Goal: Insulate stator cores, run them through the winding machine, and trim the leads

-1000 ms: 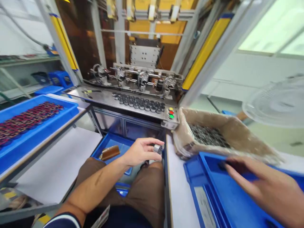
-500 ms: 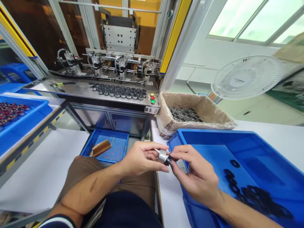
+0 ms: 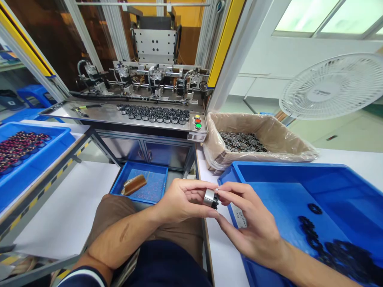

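Observation:
A short silver metal core (image 3: pixel 209 197) with a black toothed plastic piece (image 3: pixel 215 202) on its right end is held between my two hands, over the table's left edge. My left hand (image 3: pixel 182 201) curls around the silver side, thumb below and fingers above. At the black end, my right hand (image 3: pixel 249 217) has its index finger and thumb tips against the part, so both hands grip it. The inside of the core is hidden from view.
At right stands a blue bin (image 3: pixel 284 169) with several black plastic rings (image 3: pixel 314 208). Behind it sits a plastic-lined carton (image 3: pixel 287 147) of metal cores. A machine bench (image 3: pixel 104 115) ahead bears rows of assembled cores (image 3: pixel 158 113). A fan (image 3: pixel 329 87) is at right.
The black piece now sits closer into the silver core, showing less of its length. My right fingers have opened a little around its end. The camera view has shifted slightly left.

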The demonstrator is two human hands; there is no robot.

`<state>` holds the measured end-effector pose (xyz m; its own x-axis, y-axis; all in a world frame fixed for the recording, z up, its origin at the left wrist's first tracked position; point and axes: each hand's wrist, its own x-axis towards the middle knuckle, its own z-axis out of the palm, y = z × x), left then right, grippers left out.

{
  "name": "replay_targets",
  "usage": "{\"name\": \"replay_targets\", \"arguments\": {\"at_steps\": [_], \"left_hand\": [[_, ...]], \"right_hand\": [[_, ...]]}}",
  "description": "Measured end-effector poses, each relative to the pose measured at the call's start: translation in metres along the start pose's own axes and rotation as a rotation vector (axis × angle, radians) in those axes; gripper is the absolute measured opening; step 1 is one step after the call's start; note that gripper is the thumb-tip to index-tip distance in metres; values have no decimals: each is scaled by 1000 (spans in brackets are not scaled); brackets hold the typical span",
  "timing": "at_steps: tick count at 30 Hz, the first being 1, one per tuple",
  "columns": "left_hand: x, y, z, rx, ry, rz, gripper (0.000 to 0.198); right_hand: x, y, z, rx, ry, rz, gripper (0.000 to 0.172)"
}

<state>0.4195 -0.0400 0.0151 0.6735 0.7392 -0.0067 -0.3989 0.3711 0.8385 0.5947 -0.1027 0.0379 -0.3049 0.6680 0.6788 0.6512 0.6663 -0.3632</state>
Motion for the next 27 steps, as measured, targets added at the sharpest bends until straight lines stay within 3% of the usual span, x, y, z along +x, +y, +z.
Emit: {"name": "replay_targets", "arguments": {"at_steps": [11,20,27], "left_hand": [[-1,-6,-4,-15,39,-64,59],[-4,-2,-7,82,39,-141,63],[-8,-9,-15,211,67,-157,52]], "right_hand": [[-1,1,-1,-108,-13,-63,33],[-4,14,-4,-217,-60,-246,25],[-2,12,4,-163,-53,-280,26]]}}
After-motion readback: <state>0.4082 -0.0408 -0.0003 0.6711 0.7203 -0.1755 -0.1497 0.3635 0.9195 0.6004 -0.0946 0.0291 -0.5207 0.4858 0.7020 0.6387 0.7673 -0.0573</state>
